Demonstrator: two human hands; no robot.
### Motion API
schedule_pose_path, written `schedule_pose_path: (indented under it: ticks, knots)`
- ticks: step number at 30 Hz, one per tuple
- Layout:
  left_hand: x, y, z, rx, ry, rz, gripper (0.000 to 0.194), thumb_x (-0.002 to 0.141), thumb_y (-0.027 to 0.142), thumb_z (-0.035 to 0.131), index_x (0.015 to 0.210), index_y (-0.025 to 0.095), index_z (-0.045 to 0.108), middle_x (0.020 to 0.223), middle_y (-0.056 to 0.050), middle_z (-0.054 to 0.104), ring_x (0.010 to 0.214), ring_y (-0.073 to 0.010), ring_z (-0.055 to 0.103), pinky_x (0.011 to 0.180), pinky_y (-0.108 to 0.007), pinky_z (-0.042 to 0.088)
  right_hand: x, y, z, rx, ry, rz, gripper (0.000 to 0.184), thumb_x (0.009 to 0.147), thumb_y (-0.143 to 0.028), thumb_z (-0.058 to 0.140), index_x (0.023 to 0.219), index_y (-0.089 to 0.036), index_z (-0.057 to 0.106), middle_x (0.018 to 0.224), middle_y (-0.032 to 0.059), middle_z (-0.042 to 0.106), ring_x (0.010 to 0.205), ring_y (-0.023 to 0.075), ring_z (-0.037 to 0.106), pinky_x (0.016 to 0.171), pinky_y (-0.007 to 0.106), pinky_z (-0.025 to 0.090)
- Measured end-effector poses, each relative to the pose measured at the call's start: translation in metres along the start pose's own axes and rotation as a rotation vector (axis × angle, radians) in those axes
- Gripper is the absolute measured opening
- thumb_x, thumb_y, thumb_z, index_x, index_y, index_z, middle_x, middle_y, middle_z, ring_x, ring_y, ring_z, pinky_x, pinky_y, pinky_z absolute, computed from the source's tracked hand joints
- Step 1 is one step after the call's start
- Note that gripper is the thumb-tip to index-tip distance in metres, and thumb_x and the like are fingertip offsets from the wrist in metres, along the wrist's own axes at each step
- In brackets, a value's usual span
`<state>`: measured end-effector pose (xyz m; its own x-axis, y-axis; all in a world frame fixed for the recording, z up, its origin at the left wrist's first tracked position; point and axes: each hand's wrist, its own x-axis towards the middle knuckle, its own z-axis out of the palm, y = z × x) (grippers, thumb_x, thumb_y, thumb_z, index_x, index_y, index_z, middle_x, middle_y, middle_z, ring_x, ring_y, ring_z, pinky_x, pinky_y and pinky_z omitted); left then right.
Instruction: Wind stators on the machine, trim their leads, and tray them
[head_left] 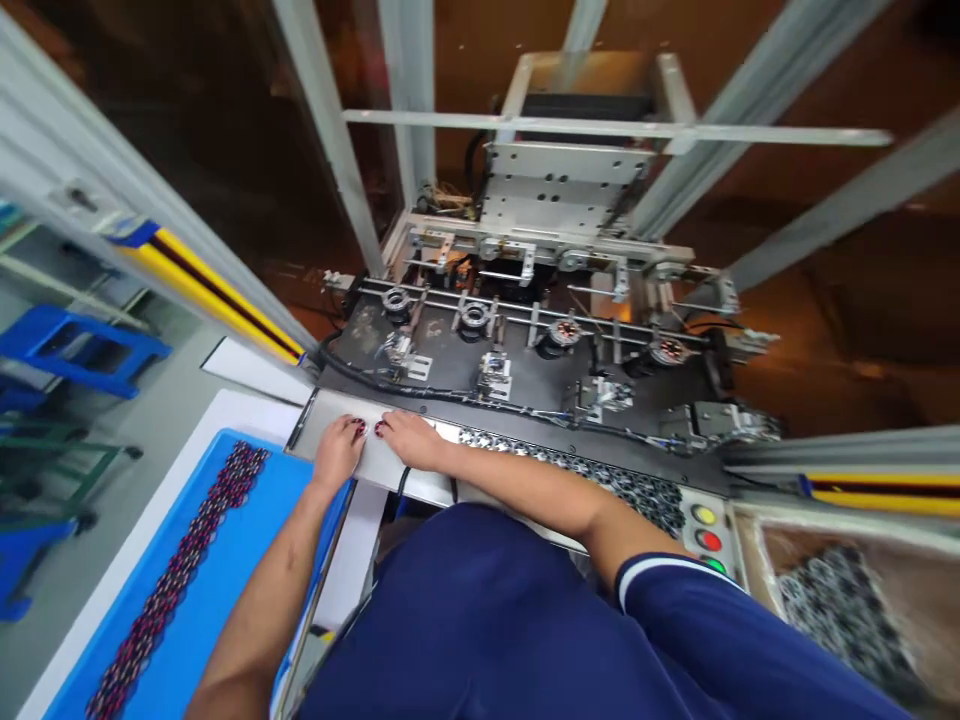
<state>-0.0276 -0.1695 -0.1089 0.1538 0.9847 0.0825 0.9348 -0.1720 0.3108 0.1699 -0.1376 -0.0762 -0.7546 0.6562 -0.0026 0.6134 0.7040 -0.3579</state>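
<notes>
My left hand (339, 452) is over the left end of the metal ledge (386, 468), its fingers closed on a small dark red and black motor stator (359, 428). Close beside it, my right hand (411, 440) pinches another such stator (380, 429). The two parts are a short gap apart, and fingers partly cover both. To the left, a blue tray (247, 540) carries a long band of similar red and black stators (169, 580). Grey and black stator cores (637, 492) lie along the ledge, right of my hands, partly behind my right forearm.
Ahead stands a machine with several round fixtures (474, 318), clamps and cables. Yellow light-curtain bars (217, 290) flank it. Yellow, red and green buttons (709, 540) sit at right, beside a box (930, 610) with more grey cores. Blue stools (82, 345) stand far left.
</notes>
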Motion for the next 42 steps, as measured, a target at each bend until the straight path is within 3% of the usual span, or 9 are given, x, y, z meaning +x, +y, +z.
schedule_pose_path:
  ticks: [3, 5, 9, 11, 14, 17, 21, 30, 42]
  knots:
    - [0.011, 0.010, -0.028, -0.013, 0.067, 0.124, 0.020, 0.094, 0.027, 0.054, 0.101, 0.016, 0.068, 0.112, -0.018, 0.069, 0.106, -0.0317, 0.067, 0.094, -0.052, 0.056, -0.062, 0.027, -0.046, -0.041, 0.097, 0.015, 0.021, 0.097, -0.015, 0.054, 0.114, -0.015, 0.066, 0.132, 0.0124, 0.064, 0.121, 0.0210, 0.059, 0.099, 0.034, 0.053]
    - [0.035, 0.029, -0.053, -0.039, 0.105, 0.216, 0.023, 0.094, 0.032, 0.055, 0.108, 0.017, 0.066, 0.118, -0.017, 0.068, 0.112, -0.0323, 0.065, 0.099, -0.052, 0.054, -0.117, 0.056, -0.085, -0.085, 0.162, 0.082, 0.025, 0.099, -0.018, 0.050, 0.118, -0.015, 0.065, 0.132, 0.0126, 0.064, 0.123, 0.0210, 0.058, 0.104, 0.036, 0.051]
    - [0.125, 0.119, -0.085, -0.060, 0.112, 0.548, 0.033, 0.094, 0.036, 0.058, 0.122, 0.020, 0.062, 0.132, -0.013, 0.065, 0.127, -0.0291, 0.058, 0.111, -0.048, 0.046, -0.221, 0.137, -0.160, -0.224, 0.239, 0.361, 0.030, 0.098, -0.019, 0.045, 0.119, -0.011, 0.065, 0.126, 0.0194, 0.065, 0.121, 0.0293, 0.059, 0.103, 0.047, 0.051]
    - [0.178, 0.181, -0.081, 0.030, -0.024, 0.701, 0.037, 0.095, 0.036, 0.057, 0.126, 0.016, 0.061, 0.137, -0.015, 0.061, 0.132, -0.0297, 0.054, 0.115, -0.049, 0.042, -0.255, 0.179, -0.186, -0.290, 0.221, 0.528, 0.029, 0.094, -0.016, 0.049, 0.114, -0.007, 0.067, 0.120, 0.0236, 0.066, 0.115, 0.0340, 0.062, 0.100, 0.051, 0.052]
    - [0.237, 0.264, -0.049, 0.146, -0.191, 0.799, 0.043, 0.088, 0.028, 0.066, 0.129, 0.014, 0.061, 0.145, -0.017, 0.055, 0.140, -0.0314, 0.045, 0.117, -0.049, 0.039, -0.280, 0.230, -0.204, -0.325, 0.160, 0.705, 0.025, 0.085, -0.007, 0.054, 0.104, -0.005, 0.070, 0.106, 0.0237, 0.068, 0.105, 0.0358, 0.066, 0.093, 0.050, 0.054]
    - [0.262, 0.310, -0.008, 0.202, -0.276, 0.859, 0.041, 0.080, 0.021, 0.073, 0.120, 0.017, 0.066, 0.146, -0.015, 0.054, 0.143, -0.0340, 0.041, 0.114, -0.051, 0.041, -0.289, 0.260, -0.199, -0.313, 0.098, 0.803, 0.031, 0.078, -0.003, 0.059, 0.105, -0.011, 0.072, 0.111, 0.0184, 0.069, 0.109, 0.0309, 0.065, 0.097, 0.041, 0.053]
    - [0.272, 0.320, 0.027, 0.252, -0.355, 0.904, 0.033, 0.078, 0.024, 0.074, 0.110, 0.020, 0.070, 0.145, -0.013, 0.054, 0.142, -0.0368, 0.040, 0.110, -0.055, 0.043, -0.292, 0.279, -0.181, -0.269, 0.062, 0.856, 0.034, 0.078, -0.006, 0.065, 0.110, -0.015, 0.072, 0.123, 0.0144, 0.066, 0.116, 0.0267, 0.062, 0.101, 0.033, 0.049]
    - [0.291, 0.311, 0.053, 0.258, -0.469, 0.902, 0.032, 0.084, 0.033, 0.067, 0.114, 0.023, 0.071, 0.146, -0.013, 0.055, 0.139, -0.0355, 0.042, 0.107, -0.057, 0.044, -0.293, 0.295, -0.165, -0.223, 0.057, 0.841, 0.031, 0.076, -0.009, 0.068, 0.104, -0.018, 0.076, 0.133, 0.0124, 0.063, 0.129, 0.0298, 0.053, 0.108, 0.037, 0.045]
    - [0.293, 0.310, 0.045, 0.037, -0.349, 0.927, 0.019, 0.085, 0.032, 0.064, 0.094, 0.020, 0.076, 0.126, -0.013, 0.069, 0.123, -0.0323, 0.058, 0.104, -0.052, 0.049, -0.295, 0.312, -0.163, -0.161, 0.048, 0.827, 0.026, 0.073, -0.017, 0.077, 0.099, -0.018, 0.078, 0.130, 0.0131, 0.067, 0.124, 0.0313, 0.059, 0.107, 0.040, 0.046]
